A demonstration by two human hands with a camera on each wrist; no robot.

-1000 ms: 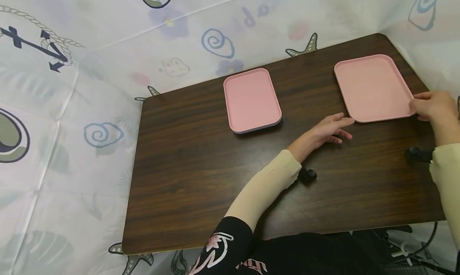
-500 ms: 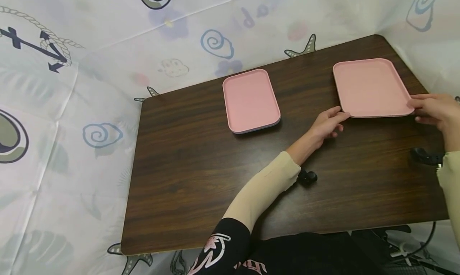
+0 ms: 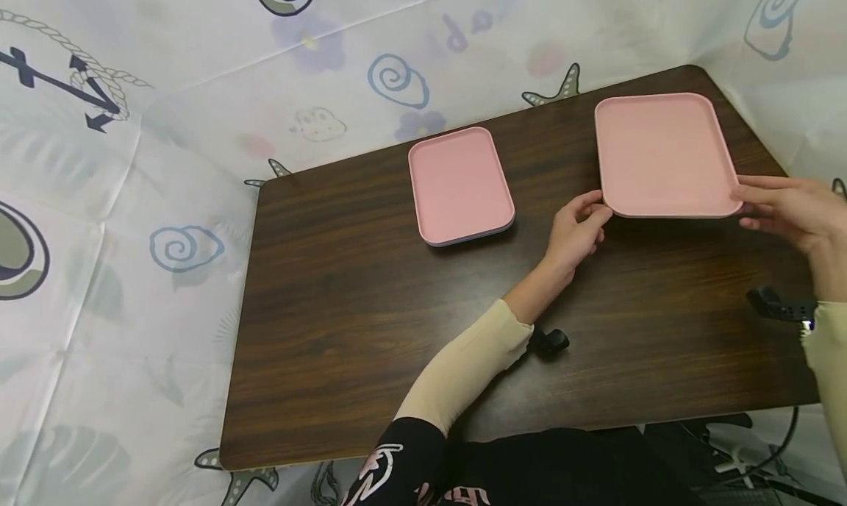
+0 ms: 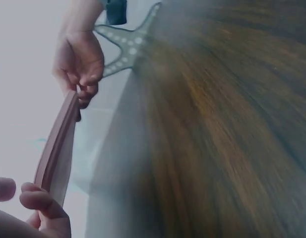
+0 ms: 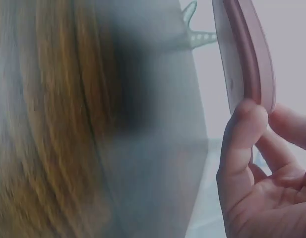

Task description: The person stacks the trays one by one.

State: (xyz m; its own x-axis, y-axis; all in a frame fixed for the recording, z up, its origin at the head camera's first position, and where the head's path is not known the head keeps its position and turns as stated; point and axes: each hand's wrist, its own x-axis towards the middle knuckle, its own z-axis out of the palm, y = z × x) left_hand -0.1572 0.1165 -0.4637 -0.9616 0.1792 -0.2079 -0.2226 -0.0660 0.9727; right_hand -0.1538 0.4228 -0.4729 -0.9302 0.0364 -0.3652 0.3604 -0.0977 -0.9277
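Note:
A square pink tray [image 3: 665,157] with rounded corners and a low rim is held level over the right part of the table. My left hand [image 3: 574,230] pinches its near left corner between thumb and fingers. At the near right corner my right hand [image 3: 794,208] grips the rim. From the left wrist, the tray [image 4: 58,144] appears edge-on between both hands, raised off the wood. The right wrist view shows its pale underside and pink rim [image 5: 249,54], with the fingers and thumb of the right hand [image 5: 252,173] closing on the corner.
A smaller rectangular pink tray [image 3: 462,186] with a grey-blue lower edge lies at the back middle of the dark wooden table [image 3: 344,329]. A printed cloth [image 3: 198,123] hangs behind and at the left. Cables [image 3: 784,447] hang below the front right edge.
The square tray has come up off the table and shifted slightly left. My left hand, earlier open beside the corner, now pinches it. The right hand has kept its grip.

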